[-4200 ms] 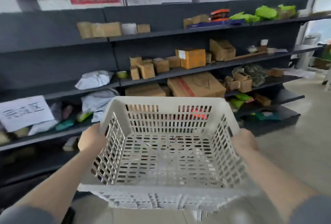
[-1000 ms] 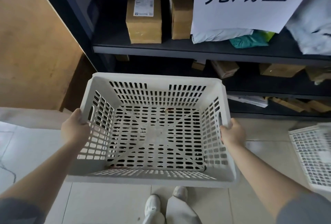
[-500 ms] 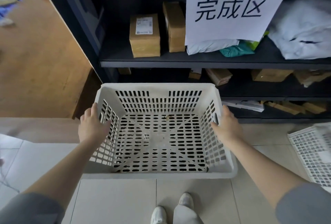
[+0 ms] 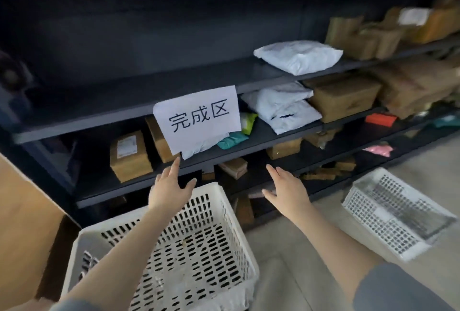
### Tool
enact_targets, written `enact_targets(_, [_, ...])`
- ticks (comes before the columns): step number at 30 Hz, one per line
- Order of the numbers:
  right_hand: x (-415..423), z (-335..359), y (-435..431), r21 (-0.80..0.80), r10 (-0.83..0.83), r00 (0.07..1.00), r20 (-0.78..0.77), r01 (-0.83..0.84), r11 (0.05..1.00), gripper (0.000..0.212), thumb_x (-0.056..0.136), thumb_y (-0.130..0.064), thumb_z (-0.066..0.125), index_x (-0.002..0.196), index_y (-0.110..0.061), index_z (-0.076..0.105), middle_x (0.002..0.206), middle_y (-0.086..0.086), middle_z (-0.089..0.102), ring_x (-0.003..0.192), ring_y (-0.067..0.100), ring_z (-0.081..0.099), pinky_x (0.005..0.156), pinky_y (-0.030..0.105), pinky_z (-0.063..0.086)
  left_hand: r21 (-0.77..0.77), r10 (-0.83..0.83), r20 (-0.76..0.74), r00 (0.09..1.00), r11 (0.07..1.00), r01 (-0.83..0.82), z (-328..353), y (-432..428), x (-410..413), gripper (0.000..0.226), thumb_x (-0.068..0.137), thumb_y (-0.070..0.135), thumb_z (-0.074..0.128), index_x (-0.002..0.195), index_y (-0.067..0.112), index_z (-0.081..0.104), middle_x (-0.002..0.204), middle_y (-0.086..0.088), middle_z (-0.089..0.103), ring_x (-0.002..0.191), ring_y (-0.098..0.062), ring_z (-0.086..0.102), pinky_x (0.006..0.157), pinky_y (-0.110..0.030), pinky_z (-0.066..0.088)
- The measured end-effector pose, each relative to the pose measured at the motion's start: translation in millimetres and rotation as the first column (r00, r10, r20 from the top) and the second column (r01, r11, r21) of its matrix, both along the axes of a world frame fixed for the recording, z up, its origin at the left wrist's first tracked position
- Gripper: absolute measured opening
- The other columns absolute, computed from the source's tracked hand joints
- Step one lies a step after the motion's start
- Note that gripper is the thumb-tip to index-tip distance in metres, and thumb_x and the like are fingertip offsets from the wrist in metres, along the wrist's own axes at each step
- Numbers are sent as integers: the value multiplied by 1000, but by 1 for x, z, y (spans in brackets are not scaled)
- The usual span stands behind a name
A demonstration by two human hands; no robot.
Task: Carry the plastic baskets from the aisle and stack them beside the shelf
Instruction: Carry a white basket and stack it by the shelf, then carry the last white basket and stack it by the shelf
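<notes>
Below both empty hands (fingers spread) sits the basket (image 4: 199,248).

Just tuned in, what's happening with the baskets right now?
The near white basket sits on the floor in front of the dark shelf. The left hand and right hand are both open above it, holding nothing. A second basket lies apart on the right, unstacked.

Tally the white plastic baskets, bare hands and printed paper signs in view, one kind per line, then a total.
White plastic baskets: 2, one beneath the arms, one on the floor at right
Hands: 2, left and right, both open and empty
Paper signs: 1
Total: 5
</notes>
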State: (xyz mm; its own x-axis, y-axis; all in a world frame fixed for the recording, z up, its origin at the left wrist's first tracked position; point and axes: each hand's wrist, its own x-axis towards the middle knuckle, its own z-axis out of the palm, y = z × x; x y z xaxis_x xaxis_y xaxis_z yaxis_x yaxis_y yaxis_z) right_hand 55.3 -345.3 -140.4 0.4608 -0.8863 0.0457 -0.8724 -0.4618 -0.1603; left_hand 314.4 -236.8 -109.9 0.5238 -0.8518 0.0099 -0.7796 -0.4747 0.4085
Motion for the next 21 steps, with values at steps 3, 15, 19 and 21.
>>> enact_targets(3, [-67,11,-20,-9,-81,996,26,81,997,70,90,-46,48,149,-21,20,148,7,40,132,25,44,101,36,44,0,-93,19,996,996,93,14,-43,-55,77,89,56,46,153,27,13,155,-4,33,142,-28,30,106,-45,42])
enact_targets(15, [-372,7,-98,99,-515,852,-92,523,847,62,91,-49,42,147,-27,22,142,4,45,127,26,46,98,40,43,99,-534,-46,844,838,536,4,-223,-373,74,90,56,42,152,27,15,154,-3,31,140,-27,30,110,-45,32])
enact_targets(19, [-431,-9,-139,127,-606,788,-113,616,777,66,91,-48,44,148,-28,17,149,5,36,135,25,38,105,41,37,144,-645,-36,764,753,642,-10,-291,-442,73,89,56,41,152,30,14,156,-1,29,141,-27,29,113,-46,31])
enact_targets(21, [-450,-22,-165,142,-636,762,-124,648,749,68,91,-49,43,150,-29,13,155,7,26,142,26,28,111,43,28,170,-692,-27,722,708,685,-23,-329,-468,73,89,57,41,152,31,16,157,0,29,141,-27,30,113,-47,31])
